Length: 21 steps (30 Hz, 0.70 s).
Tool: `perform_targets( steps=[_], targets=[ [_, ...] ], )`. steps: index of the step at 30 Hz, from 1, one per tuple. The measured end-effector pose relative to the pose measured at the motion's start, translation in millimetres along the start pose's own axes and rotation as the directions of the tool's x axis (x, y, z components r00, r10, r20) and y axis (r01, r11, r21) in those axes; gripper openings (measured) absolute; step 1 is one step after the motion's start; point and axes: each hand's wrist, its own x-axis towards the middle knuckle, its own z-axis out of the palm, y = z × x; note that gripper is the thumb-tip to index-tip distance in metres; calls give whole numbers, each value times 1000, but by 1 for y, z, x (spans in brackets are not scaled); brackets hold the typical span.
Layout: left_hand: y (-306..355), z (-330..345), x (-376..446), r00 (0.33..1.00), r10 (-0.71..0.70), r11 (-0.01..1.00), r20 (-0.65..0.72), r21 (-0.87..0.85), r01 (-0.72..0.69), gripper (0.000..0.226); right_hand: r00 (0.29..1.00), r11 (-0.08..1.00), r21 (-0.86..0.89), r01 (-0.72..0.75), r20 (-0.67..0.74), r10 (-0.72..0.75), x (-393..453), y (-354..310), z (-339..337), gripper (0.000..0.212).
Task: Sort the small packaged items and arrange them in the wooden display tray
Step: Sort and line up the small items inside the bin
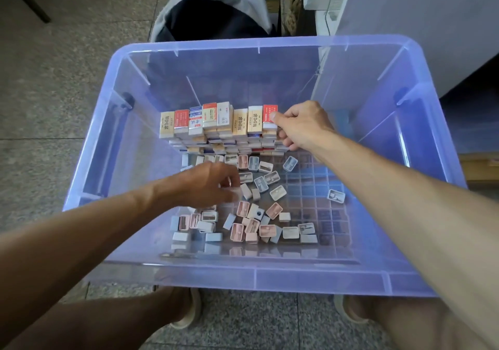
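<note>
Sorting inside blue bin (421,60): right hand (303,124) pinching red eraser pack (269,116), left hand (209,185) curled on white box (235,192); stacking next

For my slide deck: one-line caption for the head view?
Right hand pinches a red eraser atop stacked rows; left hand reaches into loose sharpeners in the blue bin.

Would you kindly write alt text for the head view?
Two hands reach into a blue plastic bin: the right hand pinches a red eraser atop stacked erasers, the left hand picks among loose sharpeners.
</note>
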Motion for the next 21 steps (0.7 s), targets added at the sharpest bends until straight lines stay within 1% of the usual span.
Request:
perform_targets(
  steps=[3, 5, 6, 8, 9, 10, 11, 12, 15, 18, 20, 21],
  targets=[
    [4, -17, -13, 995, -60, 990, -79, -133, 49, 15, 999, 999, -5, -33, -27, 33, -8, 0, -4, 39],
    [3, -19, -22, 987, -126, 956, -98, -277, 95, 11, 1000, 999, -50, -19, 6, 19, -17, -1, -7, 35],
    [3, -20, -25, 981, -156, 935, -114, -337, 110, 12, 998, 997, -82, 4, 70, 1, -24, -3, -8, 32],
    [6, -22, -27, 964, -215, 882, -159, -456, 122, 18, 964, 996, -68, 49, 266, -30, -38, -9, -6, 26],
    [10, -24, -28, 954, -243, 837, -178, -535, 113, 20, 933, 998, -33, 57, 358, -41, -45, -12, -4, 25],
    [14, -27, -28, 946, -264, 779, -190, -621, 92, 20, 906, 998, 1, 59, 419, -54, -50, -15, -1, 25],
    [19, -30, -28, 940, -274, 721, -204, -690, 60, 20, 891, 997, 32, 64, 448, -71, -55, -18, 2, 24],
    [21, -33, -29, 936, -270, 686, -226, -727, 22, 20, 886, 996, 59, 73, 454, -92, -58, -20, 4, 23],
    [24, -37, -34, 926, -245, 670, -287, -741, -52, 21, 905, 987, 148, 67, 408, -123, -61, -25, 8, 20],
    [25, -37, -36, 929, -224, 667, -294, -741, -74, 24, 933, 971, 240, 9, 348, -95, -61, -29, 8, 15],
    [26, -38, -37, 933, -213, 661, -290, -746, -81, 24, 932, 967, 256, 5, 348, -97, -60, -32, 6, 10],
    [23, -39, -37, 932, -215, 679, -290, -731, -71, 23, 932, 966, 259, 8, 348, -101, -59, -34, 3, 10]
  ],
)
